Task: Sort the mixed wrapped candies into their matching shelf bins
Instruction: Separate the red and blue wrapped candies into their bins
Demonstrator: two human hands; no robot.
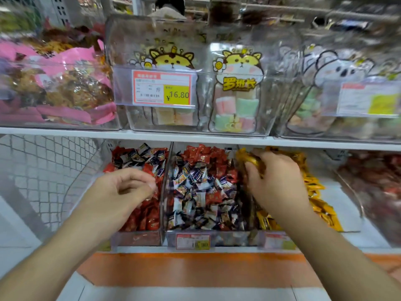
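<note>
Three clear bins stand side by side on the lower shelf. The left bin (pixel 138 237) holds red candies (pixel 149 216) with a few dark-and-white ones on top at the back. The middle bin (pixel 217 237) holds dark-and-white candies (pixel 199 198) with red ones at the back (pixel 204 155). The right bin (pixel 280 240) holds golden candies (pixel 321 203). My right hand (pixel 275 181) grips a bunch of golden candies (pixel 252 160) over the right bin's back. My left hand (pixel 128 190) hovers over the left bin, fingers curled; I cannot tell whether it holds anything.
The upper shelf (pixel 195 135) carries clear bins of marshmallow packs (pixel 236 90), pink snack bags (pixel 54 88) and a price tag (pixel 161 88). A white wire mesh panel (pixel 43 170) stands at the left. Another bin of reddish candies (pixel 373 183) is at the far right. An orange floor stripe (pixel 195 270) runs below.
</note>
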